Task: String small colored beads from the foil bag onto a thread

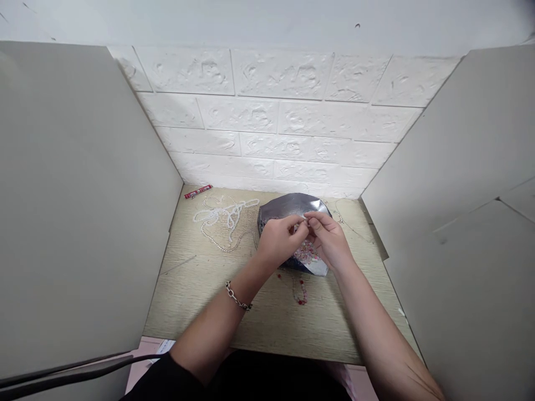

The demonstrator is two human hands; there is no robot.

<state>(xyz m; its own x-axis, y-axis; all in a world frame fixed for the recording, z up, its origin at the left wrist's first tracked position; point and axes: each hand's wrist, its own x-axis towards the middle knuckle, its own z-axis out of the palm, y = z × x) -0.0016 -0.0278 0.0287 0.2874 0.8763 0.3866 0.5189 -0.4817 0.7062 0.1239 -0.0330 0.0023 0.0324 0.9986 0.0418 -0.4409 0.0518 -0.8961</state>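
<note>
Head view: left hand [279, 239] and right hand [330, 240] meet, fingertips pinched shut on something too tiny to identify, directly above the foil dish [288, 207] of pink beads [307, 254] mid-desk [259, 326], probably so dropped beads fall back in.

A crumpled, shiny silver foil tray [288, 207] is seen lying flat, its rim bent unevenly. A heap of small pink and white beads [308, 254] is held in the tray's near part. Just above the tray's middle, a tiny piece [305, 223], too small to be identified, is pinched between the left hand [279, 240] and the right hand [330, 239]. A short strand of red beads [300, 293] is laid just before the tray's near edge.
</note>
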